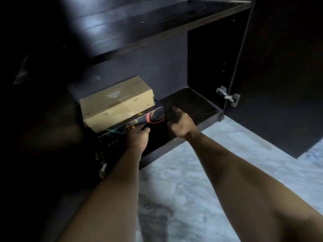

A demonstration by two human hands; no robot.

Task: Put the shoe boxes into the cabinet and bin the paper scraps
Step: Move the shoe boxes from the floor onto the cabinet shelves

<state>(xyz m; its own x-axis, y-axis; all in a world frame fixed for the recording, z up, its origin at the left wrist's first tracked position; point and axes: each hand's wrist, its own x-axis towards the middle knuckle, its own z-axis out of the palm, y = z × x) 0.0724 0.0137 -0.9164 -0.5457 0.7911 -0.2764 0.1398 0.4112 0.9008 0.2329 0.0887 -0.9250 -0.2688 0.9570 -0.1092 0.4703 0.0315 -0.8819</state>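
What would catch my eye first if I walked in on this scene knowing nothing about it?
Most likely the tan cardboard shoe box, the brightest thing in the dark cabinet, sitting on its bottom shelf at the left. Just in front, both hands meet at a dark box printed with a red-trimmed shoe: the left hand grips its near edge, the right hand its right end.

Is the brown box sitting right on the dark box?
Touching. The head view shows the brown box lying directly on top of the dark box, with no gap between them.
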